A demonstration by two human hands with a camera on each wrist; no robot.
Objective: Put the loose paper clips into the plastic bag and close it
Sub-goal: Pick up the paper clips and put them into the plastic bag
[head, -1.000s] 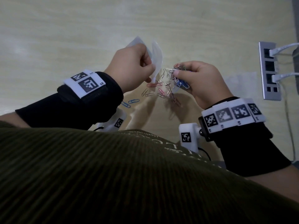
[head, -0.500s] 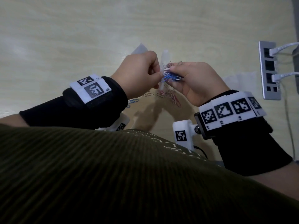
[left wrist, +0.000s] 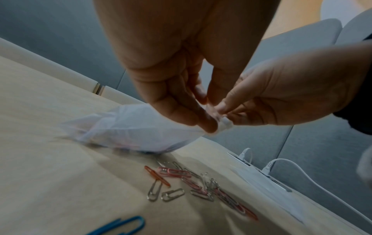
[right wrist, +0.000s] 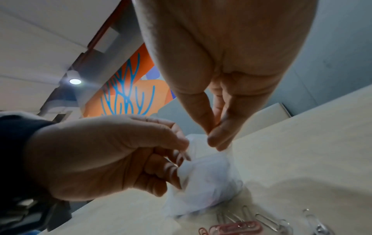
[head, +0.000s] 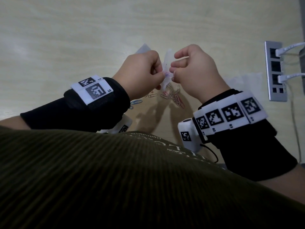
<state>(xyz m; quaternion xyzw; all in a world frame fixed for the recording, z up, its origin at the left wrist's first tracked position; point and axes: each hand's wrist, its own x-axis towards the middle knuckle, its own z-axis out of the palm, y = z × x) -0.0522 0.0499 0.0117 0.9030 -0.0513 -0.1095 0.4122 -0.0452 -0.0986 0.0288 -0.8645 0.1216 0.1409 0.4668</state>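
A small clear plastic bag hangs just above the table between my hands, its lower end touching the wood in the left wrist view. My left hand pinches one side of the bag's mouth. My right hand pinches the opposite rim with thumb and forefinger. Faint pink and blue shapes show through the bag. Several loose paper clips, pink, red and silver, lie on the table below my hands. Blue paper clips lie apart by my left wrist.
The light wooden table spreads out ahead. A grey socket strip with white cables plugged in is set into it at the right. A clear sheet lies beside the strip. My torso is close to the near edge.
My right hand carried a bunch of clips to the bag's mouth and no longer shows them; its fingers now pinch the rim. Both hands have come together.
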